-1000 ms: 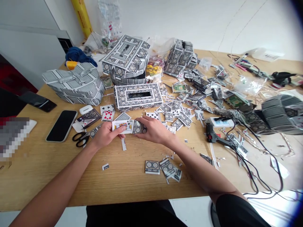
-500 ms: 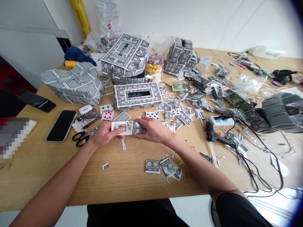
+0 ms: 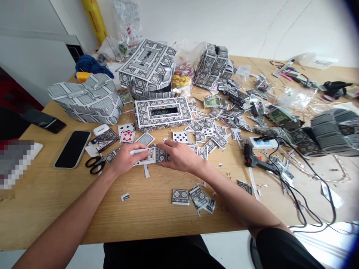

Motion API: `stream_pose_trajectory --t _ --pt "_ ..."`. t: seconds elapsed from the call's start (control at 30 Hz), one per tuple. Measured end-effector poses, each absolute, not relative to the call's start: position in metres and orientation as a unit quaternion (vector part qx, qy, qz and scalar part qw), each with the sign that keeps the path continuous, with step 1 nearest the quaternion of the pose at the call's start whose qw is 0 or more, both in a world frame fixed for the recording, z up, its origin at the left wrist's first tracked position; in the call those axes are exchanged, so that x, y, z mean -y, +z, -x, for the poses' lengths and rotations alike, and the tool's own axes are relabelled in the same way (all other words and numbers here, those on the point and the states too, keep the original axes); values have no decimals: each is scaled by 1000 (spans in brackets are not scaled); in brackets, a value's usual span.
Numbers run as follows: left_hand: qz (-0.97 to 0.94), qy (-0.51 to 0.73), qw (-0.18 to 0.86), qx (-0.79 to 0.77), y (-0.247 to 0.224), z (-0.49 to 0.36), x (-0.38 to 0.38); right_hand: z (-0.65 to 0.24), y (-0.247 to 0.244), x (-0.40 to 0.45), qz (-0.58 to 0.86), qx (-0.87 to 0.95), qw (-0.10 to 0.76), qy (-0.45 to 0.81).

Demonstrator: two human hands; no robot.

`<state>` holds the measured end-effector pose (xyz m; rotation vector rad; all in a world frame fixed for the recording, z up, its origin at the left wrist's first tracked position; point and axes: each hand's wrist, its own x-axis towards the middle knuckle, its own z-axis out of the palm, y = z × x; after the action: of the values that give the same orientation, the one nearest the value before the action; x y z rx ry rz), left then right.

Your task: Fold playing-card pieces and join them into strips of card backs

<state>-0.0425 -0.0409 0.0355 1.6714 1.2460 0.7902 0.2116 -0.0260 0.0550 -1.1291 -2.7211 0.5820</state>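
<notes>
My left hand (image 3: 126, 158) presses down on a face-up king playing card (image 3: 146, 157), its fingers covering most of the card. My right hand (image 3: 179, 157) grips a small piece with a grey patterned card back (image 3: 161, 155), which butts against the king card's right end. The two hands nearly meet over these pieces, just above the wooden table (image 3: 56, 213). A narrow white card offcut (image 3: 146, 170) lies under the king card. Whether the king card and patterned piece are joined is hidden.
Black-handled scissors (image 3: 97, 164) and a smartphone (image 3: 73, 149) lie left of my hands. Ahead stand a card-covered tissue box (image 3: 162, 114) and a card-covered bag model (image 3: 85, 99). Several card scraps spread rightward towards a glue gun (image 3: 252, 157) and black cables (image 3: 297, 179).
My left hand has slid right over the king card and covers more of it. The hands have moved slightly closer, and the pieces between them have shifted a little up and left.
</notes>
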Motion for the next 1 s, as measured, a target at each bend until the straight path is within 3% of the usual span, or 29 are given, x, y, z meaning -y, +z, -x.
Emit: stream_pose_trajectory --t 0.47,1.0 --pt "-698 302 425 -490 38 41 42 -209 55 29 346 916 60 191" --pt "-633 292 500 -514 29 46 39 -212 60 25 376 909 53 173"
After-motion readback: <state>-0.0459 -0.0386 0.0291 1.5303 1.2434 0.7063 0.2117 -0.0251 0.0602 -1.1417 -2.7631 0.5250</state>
